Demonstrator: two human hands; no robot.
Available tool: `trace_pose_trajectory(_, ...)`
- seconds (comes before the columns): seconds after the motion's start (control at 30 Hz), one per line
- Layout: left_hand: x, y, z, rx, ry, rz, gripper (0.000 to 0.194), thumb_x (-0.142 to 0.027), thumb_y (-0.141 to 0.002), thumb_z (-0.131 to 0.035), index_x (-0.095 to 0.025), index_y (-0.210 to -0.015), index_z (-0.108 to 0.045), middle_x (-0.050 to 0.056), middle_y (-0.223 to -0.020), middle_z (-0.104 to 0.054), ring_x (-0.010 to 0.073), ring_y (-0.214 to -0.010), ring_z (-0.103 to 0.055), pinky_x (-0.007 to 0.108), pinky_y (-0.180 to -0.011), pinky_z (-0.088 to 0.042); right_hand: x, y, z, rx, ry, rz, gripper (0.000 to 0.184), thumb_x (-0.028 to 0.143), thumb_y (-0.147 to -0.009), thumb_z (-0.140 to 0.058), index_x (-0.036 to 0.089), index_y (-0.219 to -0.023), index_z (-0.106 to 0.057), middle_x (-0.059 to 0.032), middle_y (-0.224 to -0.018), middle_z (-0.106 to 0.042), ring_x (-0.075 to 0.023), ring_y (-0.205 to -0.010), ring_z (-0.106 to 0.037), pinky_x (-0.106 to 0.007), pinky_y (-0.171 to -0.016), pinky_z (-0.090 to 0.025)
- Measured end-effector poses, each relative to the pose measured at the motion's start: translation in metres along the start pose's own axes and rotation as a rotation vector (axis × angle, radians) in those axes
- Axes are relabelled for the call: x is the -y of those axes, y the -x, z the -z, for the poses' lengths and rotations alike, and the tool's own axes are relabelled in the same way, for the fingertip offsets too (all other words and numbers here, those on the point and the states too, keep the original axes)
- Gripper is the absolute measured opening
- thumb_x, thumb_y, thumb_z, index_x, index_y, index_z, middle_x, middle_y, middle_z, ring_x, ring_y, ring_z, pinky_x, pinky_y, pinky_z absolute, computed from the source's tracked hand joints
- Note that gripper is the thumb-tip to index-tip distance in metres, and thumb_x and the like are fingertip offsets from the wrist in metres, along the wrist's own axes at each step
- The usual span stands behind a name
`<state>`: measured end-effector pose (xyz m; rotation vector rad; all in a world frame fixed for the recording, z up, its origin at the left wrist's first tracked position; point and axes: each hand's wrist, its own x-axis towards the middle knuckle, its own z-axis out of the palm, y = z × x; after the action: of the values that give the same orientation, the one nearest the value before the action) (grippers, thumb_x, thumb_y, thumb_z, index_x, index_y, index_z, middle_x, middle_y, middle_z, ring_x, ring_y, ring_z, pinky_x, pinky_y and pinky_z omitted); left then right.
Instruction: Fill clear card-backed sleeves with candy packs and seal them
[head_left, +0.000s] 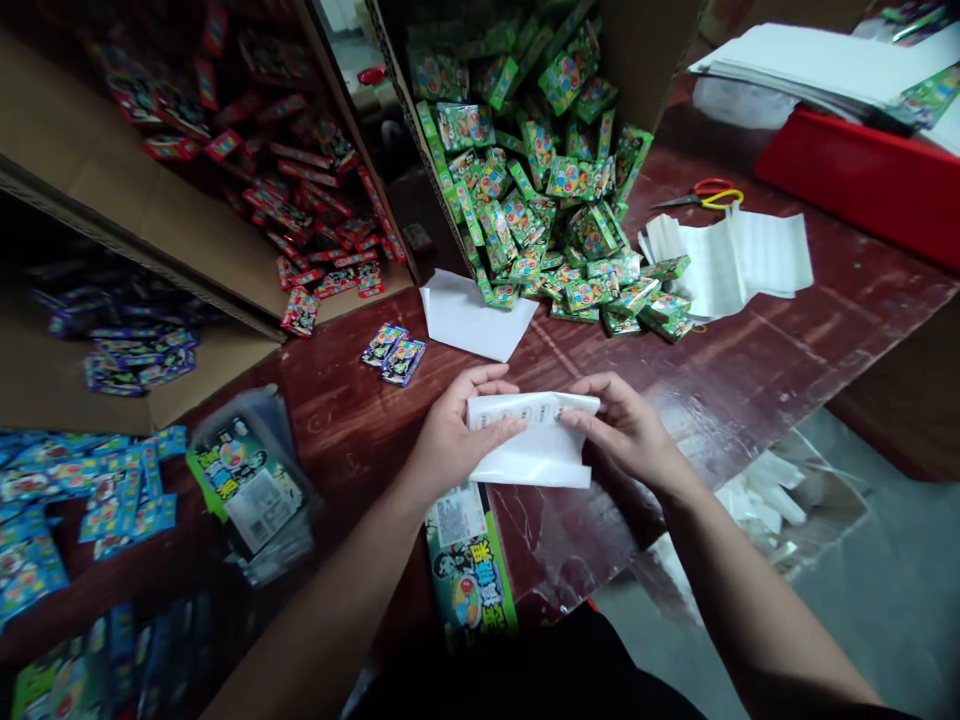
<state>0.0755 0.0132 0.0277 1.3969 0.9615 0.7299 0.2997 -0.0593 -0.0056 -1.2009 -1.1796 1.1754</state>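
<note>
A folded white sheet with a row of small round printed marks, apparently a sticker sheet, is held between my two hands. My left hand pinches its left side, thumb on top and fingers behind. At the upper right edge, my right hand grips it the same way. Beneath the sheet lies a green and black printed candy package, partly covered by it and by my left forearm. Two small purple candy boxes rest just beyond my left hand, near a loose white paper.
Green candy boxes spill from a carton onto the red-brown table. Other cartons hold red boxes and purple boxes. Scissors, white strips, a red bin, stacked printed bags and blue packets surround the workspace.
</note>
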Motion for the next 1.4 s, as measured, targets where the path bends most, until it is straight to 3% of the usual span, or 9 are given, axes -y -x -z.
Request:
trace_pose_trajectory(0.13,0.002,0.001,0.0,-0.066,-0.071,0.0,0.026,-0.038,-0.08,-0.078,-0.017,-0.093,-0.072,0.002,-0.085,-0.071,0.0127,-0.071,-0.062,0.021,-0.062,-0.047,0.006,0.0,0.002,0.0,0.141,0.006,0.021,0.041,-0.092,-0.066,0.022,-0.085,-0.062,0.0015,-0.075,-0.062,-0.0122,-0.065,-0.055,-0.023,-0.057,-0.044)
trace_pose_trajectory(0.3,0.009,0.005,-0.002,-0.101,-0.002,0.102,0.032,-0.047,-0.079,-0.077,-0.016,-0.082,-0.07,-0.002,-0.068,-0.065,0.0105,-0.057,-0.054,0.021,-0.053,-0.04,0.005,0.001,0.0,-0.077,0.189,-0.024,0.029,0.048,-0.09,-0.067,0.02,-0.083,-0.065,-0.0002,-0.074,-0.063,-0.0137,-0.066,-0.056,-0.025,-0.057,-0.045)
trace_pose_trajectory(0.47,0.013,0.007,-0.005,-0.139,0.117,0.102,0.029,-0.041,-0.081,-0.077,-0.019,-0.097,-0.069,0.0,-0.082,-0.069,0.0116,-0.066,-0.06,0.021,-0.06,-0.046,0.003,-0.001,-0.004,-0.127,0.038,-0.056,0.028,0.047,-0.084,-0.074,0.022,-0.094,-0.066,-0.0016,-0.08,-0.068,-0.015,-0.067,-0.06,-0.026,-0.057,-0.047)
trace_pose_trajectory(0.77,0.016,-0.001,-0.011,-0.147,0.212,0.114,0.036,-0.049,-0.078,-0.078,-0.015,-0.079,-0.068,0.0,-0.069,-0.068,0.01,-0.056,-0.055,0.021,-0.051,-0.041,0.004,-0.001,0.007,-0.232,0.358,0.058,0.038,0.052,-0.094,-0.057,0.021,-0.074,-0.06,0.0014,-0.064,-0.059,-0.0129,-0.057,-0.051,-0.024,-0.051,-0.039)
trace_pose_trajectory(0.87,0.017,-0.015,-0.006,-0.109,0.042,0.056,0.035,-0.049,-0.082,-0.075,-0.015,-0.083,-0.069,0.003,-0.074,-0.071,0.0149,-0.063,-0.062,0.025,-0.056,-0.046,-0.006,-0.005,0.019,-0.222,0.591,0.082,0.039,0.053,-0.097,-0.05,0.022,-0.078,-0.062,-0.0011,-0.07,-0.064,-0.0159,-0.062,-0.057,-0.026,-0.056,-0.042)
trace_pose_trajectory(1.0,0.009,-0.023,-0.008,-0.258,-0.522,-0.283,0.023,-0.037,-0.089,-0.07,-0.019,-0.103,-0.071,0.009,-0.106,-0.074,0.0242,-0.101,-0.066,0.039,-0.091,-0.05,-0.026,-0.016,0.038,-0.224,0.784,0.061,0.036,0.05,-0.093,-0.054,0.023,-0.071,-0.061,-0.0046,-0.07,-0.065,-0.0198,-0.067,-0.058,-0.03,-0.063,-0.04)
trace_pose_trajectory(1.1,0.01,-0.012,-0.029,0.003,-0.839,-0.481,0.017,-0.026,-0.097,-0.058,-0.024,-0.107,-0.071,0.006,-0.118,-0.073,0.0246,-0.114,-0.062,0.044,-0.102,-0.044,-0.04,-0.021,0.048,-0.221,0.927,0.052,0.039,0.051,-0.092,-0.056,0.023,-0.065,-0.06,-0.006,-0.068,-0.064,-0.0216,-0.069,-0.053,-0.032,-0.066,-0.034)
trace_pose_trajectory(1.2,0.03,0.002,-0.055,0.306,-0.998,-0.493,0.024,-0.019,-0.096,-0.055,-0.024,-0.117,-0.067,0.006,-0.132,-0.067,0.0245,-0.122,-0.059,0.043,-0.103,-0.045,-0.048,-0.021,0.052,-0.21,1.02,0.055,0.042,0.052,-0.097,-0.05,0.023,-0.068,-0.061,-0.0066,-0.071,-0.066,-0.0237,-0.075,-0.053,-0.034,-0.07,-0.032)
trace_pose_trajectory(1.4,0.045,0.014,-0.069,0.244,-1.029,-0.448,0.025,-0.017,-0.097,-0.051,-0.021,-0.118,-0.065,0.009,-0.154,-0.047,0.0287,-0.139,-0.045,0.046,-0.11,-0.042,-0.05,-0.014,0.062,-0.179,1.073,0.086,0.041,0.053,-0.098,-0.049,0.024,-0.073,-0.063,-0.0055,-0.074,-0.068,-0.0238,-0.078,-0.053,-0.035,-0.074,-0.033)
